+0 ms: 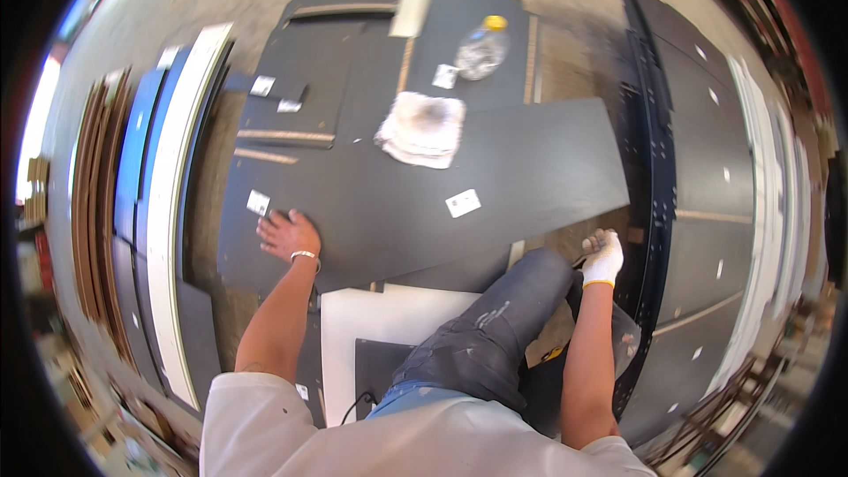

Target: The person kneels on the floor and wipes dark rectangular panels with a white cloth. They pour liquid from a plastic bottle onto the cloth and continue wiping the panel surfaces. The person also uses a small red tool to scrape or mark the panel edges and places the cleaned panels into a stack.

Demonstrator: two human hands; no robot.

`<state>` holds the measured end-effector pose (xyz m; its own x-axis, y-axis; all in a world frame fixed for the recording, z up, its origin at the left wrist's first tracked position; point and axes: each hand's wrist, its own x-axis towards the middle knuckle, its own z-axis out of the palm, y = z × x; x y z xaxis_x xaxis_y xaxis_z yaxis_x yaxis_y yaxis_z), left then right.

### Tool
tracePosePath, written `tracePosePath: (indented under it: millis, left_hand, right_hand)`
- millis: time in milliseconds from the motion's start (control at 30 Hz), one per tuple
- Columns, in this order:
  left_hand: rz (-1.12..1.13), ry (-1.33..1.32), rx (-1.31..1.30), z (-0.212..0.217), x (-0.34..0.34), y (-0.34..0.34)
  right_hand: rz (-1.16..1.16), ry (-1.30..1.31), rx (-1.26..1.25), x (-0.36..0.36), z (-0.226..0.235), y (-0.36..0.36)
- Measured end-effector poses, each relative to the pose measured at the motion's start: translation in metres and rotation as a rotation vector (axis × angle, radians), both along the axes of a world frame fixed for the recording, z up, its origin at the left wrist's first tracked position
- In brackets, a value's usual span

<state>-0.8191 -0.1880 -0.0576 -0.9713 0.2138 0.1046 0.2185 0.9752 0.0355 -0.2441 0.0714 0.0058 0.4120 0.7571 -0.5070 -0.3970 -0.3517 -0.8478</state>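
Dark panel (424,203) flat on floor; bare left hand (288,234) pressed open on its near corner. Gloved right hand (602,256) curled at edge, contents unclear. Rag (422,128), bottle (482,49) lying untouched beyond.

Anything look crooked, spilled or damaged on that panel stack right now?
The top dark panel lies askew, rotated against the boards beneath, its right end overhanging them. The left hand rests flat on it; the gloved right hand is off its lower right corner. A plastic bottle lies on its side, no spill visible.

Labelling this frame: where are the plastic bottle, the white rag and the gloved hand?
plastic bottle (481,50), head view, its clear body.
white rag (422,128), head view, its middle.
right hand (603,256), head view, the glove's back.
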Motion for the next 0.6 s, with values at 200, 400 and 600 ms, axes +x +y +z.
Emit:
tracePosePath:
  millis: [200, 400, 600]
  left_hand:
    - [-0.245, 0.024, 0.063, 0.009, 0.009, -0.01]
    - [-0.283, 0.019, 0.025, 0.012, 0.057, -0.028]
    - [-0.158, -0.016, 0.011, 0.021, 0.101, -0.034]
  right_hand:
    - [0.276, 0.53, 0.006, -0.011, -0.038, 0.006]
    - [0.117, 0.322, 0.011, -0.062, -0.029, 0.024]
    - [0.255, 0.273, 0.19, -0.085, -0.026, 0.033]
